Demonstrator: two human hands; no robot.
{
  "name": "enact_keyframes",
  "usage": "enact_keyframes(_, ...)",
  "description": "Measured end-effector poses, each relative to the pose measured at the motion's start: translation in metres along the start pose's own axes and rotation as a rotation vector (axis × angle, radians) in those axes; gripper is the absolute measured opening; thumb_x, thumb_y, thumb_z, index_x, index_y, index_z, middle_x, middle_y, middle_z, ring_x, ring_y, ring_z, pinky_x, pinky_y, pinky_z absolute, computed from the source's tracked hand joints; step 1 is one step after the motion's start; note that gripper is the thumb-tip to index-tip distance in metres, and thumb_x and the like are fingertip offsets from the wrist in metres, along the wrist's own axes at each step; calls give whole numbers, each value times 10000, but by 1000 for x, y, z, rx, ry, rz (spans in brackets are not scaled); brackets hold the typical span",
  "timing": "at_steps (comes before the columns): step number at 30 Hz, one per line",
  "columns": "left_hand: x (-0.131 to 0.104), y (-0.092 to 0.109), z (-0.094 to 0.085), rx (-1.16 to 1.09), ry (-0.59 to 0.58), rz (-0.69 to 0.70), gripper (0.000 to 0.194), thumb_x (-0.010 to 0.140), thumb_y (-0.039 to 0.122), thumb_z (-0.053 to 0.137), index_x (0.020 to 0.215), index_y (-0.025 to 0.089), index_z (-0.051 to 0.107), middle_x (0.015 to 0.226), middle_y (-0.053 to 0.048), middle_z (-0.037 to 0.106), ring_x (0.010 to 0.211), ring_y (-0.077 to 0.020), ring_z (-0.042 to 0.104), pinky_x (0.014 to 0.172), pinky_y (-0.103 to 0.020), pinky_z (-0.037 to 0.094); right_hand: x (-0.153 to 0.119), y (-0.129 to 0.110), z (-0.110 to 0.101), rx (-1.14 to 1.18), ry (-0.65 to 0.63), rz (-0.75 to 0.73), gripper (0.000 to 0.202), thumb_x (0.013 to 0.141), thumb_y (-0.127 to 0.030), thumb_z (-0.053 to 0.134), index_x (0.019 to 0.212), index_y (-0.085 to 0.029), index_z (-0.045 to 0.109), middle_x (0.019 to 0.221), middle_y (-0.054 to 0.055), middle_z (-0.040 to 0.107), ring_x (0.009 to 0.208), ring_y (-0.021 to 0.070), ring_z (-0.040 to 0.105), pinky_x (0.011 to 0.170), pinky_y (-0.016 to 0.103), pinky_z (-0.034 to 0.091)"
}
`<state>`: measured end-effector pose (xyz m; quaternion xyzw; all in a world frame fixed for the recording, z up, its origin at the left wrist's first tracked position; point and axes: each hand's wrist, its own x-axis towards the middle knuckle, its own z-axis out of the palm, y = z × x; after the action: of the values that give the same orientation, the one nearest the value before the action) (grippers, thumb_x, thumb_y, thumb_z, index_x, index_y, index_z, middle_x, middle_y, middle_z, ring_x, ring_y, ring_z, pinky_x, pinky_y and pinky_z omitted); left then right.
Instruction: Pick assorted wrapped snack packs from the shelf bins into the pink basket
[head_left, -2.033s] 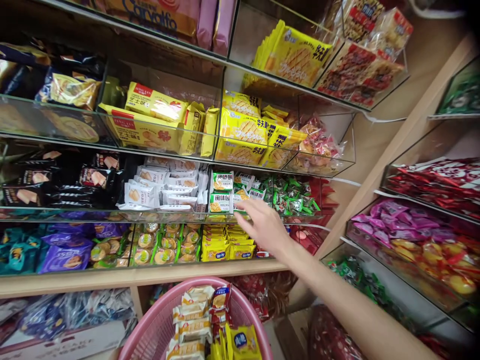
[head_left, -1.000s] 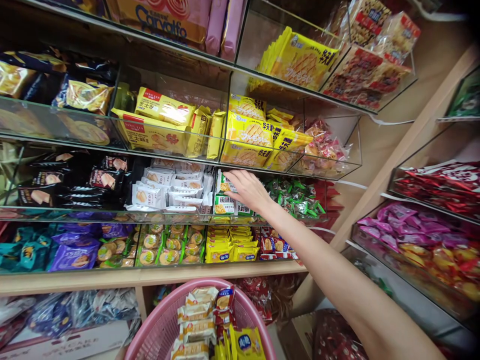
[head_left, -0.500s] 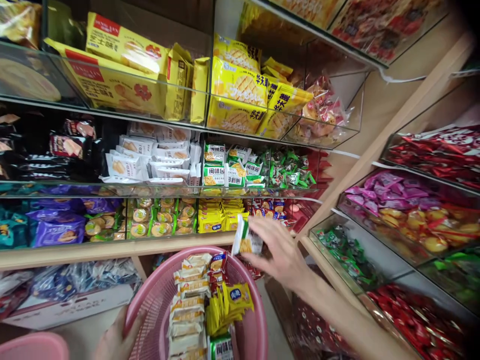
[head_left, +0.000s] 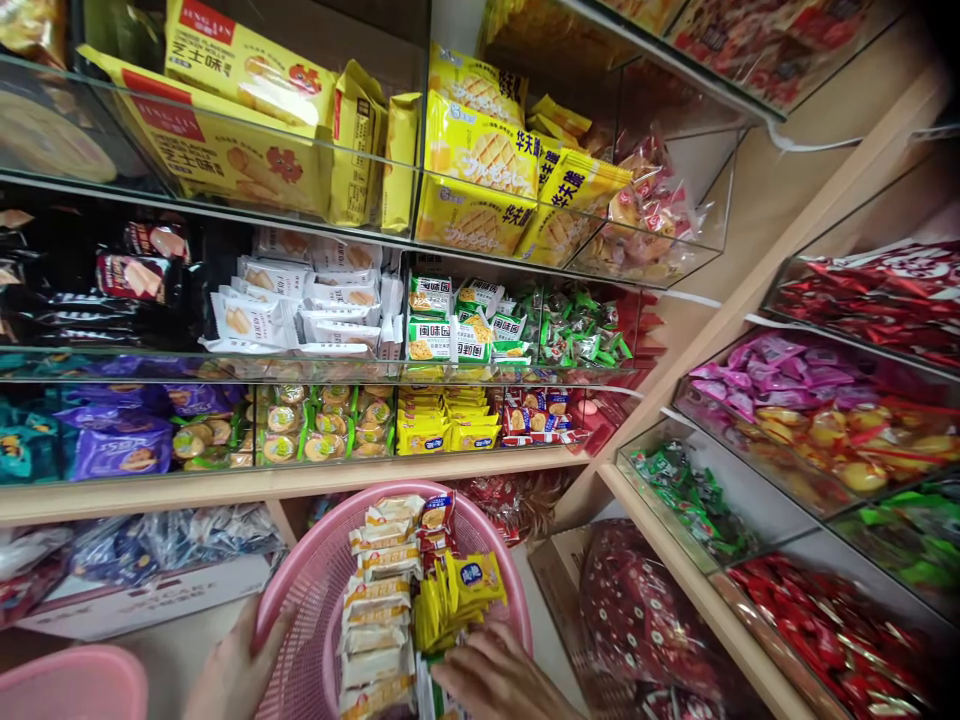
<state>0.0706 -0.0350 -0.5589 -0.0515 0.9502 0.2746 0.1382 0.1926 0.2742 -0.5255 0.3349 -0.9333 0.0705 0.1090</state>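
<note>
My left hand (head_left: 238, 655) is closed on the left rim of a pink plastic basket (head_left: 277, 590). Inside the basket stands a row of cream-wrapped snack packets (head_left: 379, 630). To the right of that row are yellow packets (head_left: 465, 590), and red-and-blue packets (head_left: 437, 520) lie behind them. Low in the basket, just in front of the yellow packets, my right hand (head_left: 499, 670) has its fingers curled on a green-and-white snack packet (head_left: 429, 690). The hand covers much of that packet.
Glass-fronted shelves hold green-and-white packets (head_left: 431, 335), white packets (head_left: 255, 315), yellow waffle packets (head_left: 484, 150) and purple packets (head_left: 124, 445). Angled bins on the right hold red sweets (head_left: 832, 620). Another pink basket (head_left: 82, 685) stands lower left. A brown dotted bag (head_left: 637, 610) lies below the bins.
My right hand has brought the green-and-white packet down from above the basket's far rim into the basket. My left hand keeps its hold on the rim.
</note>
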Motion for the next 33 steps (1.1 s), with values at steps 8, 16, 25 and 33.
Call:
enact_keyframes(8,-2,-2,0,-32,104,49,401,784,539,339,970,223,501,798,-89,713,871,-308,674,760,-355,494,-10,7,27,-38,-130,51,685,742,-527,615,1285,-191,369,1073,58,604,944,223,523,883,372,410)
enact_keyframes(16,-1,-2,2,19,72,20,501,793,530,311,1092,164,475,873,-150,717,914,-337,660,768,-374,486,-13,4,25,8,-195,130,674,769,-526,577,1318,-210,346,1220,71,555,1091,252,487,967,388,367)
enact_keyframes(25,-3,3,-1,61,81,29,495,798,529,284,1089,173,466,863,-134,716,926,-322,661,783,-355,487,14,-17,50,-39,7,-269,183,934,-347,404,906,-237,547,817,-60,626,888,118,513,882,300,336)
enact_keyframes(33,-5,7,-4,47,29,29,384,821,512,261,979,215,446,856,-127,708,918,-319,659,768,-345,479,24,-11,75,-48,-86,-360,327,920,-311,434,622,-212,525,620,-81,594,700,121,480,819,335,301)
